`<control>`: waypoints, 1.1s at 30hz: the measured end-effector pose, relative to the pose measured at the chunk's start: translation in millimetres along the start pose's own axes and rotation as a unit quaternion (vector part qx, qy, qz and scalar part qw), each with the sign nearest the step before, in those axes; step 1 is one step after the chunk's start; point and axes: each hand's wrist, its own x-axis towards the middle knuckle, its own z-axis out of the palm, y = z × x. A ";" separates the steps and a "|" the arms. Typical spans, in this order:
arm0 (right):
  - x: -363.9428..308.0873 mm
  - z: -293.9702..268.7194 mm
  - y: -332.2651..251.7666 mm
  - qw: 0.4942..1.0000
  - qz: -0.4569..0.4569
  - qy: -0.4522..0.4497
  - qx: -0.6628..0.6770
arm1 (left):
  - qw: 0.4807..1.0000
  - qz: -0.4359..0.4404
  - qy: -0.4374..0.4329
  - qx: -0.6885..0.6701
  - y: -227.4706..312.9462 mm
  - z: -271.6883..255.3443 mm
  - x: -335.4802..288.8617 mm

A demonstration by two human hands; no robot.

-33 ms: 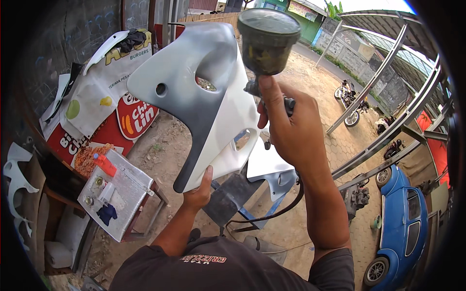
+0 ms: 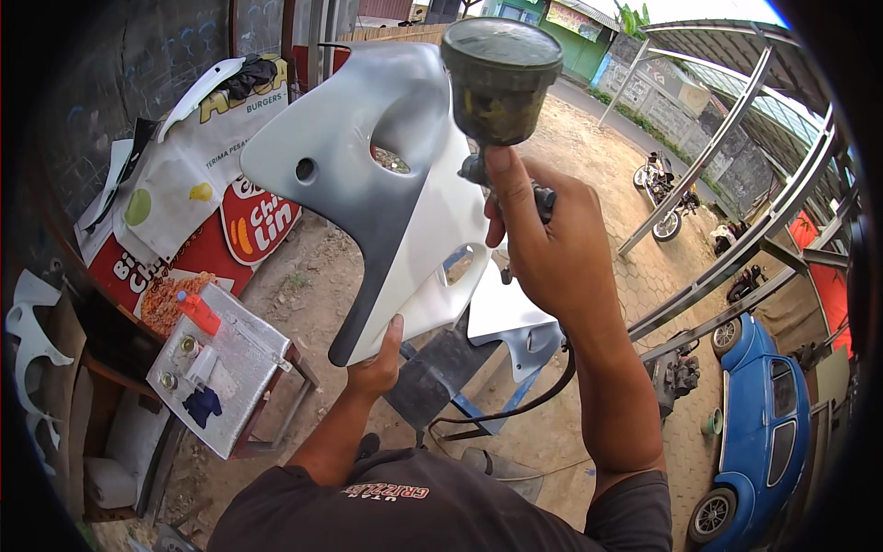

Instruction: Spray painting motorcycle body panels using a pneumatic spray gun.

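Note:
My left hand [image 2: 376,373] is closed on the lower end of a motorcycle fairing panel [image 2: 368,216]. The panel is held up in front of me, white along its right side and grey to dark grey on its left, with a round hole and larger openings. My right hand [image 2: 550,230] grips a spray gun [image 2: 543,201], its thumb raised along the back. On top of the gun sits a dark, translucent paint cup [image 2: 501,83], overlapping the panel's upper right edge. Most of the gun's body is hidden behind my fingers. A dark hose [image 2: 543,396] hangs below my right forearm.
Another white and grey panel [image 2: 515,317] rests on a dark stand [image 2: 432,368] below. At left, a metal-topped table [image 2: 244,345] bears a red bottle [image 2: 198,313], tins and a dark cloth. Printed banners lean behind it. A blue car [image 2: 763,414] and motorcycles stand at right.
The spray gun and its cup have shifted slightly to the left with my right hand. My left hand and the fairing panel look unmoved.

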 end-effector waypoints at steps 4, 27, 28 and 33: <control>-3.6 6.5 -0.5 0.998 -0.028 -0.026 0.059 | 1.000 0.015 -0.012 -0.002 2.1 0.0 3.1; -0.2 14.8 -14.0 1.000 -0.012 -0.023 -0.011 | 0.999 -0.011 -0.028 0.012 -4.1 -13.1 -1.7; -1.2 13.4 -14.8 0.999 -0.005 -0.035 -0.019 | 0.999 0.003 -0.031 0.018 -6.7 -13.7 -2.0; 1.2 13.9 -5.0 0.999 -0.019 -0.013 -0.030 | 0.999 -0.021 -0.031 0.013 -6.2 -8.8 -3.8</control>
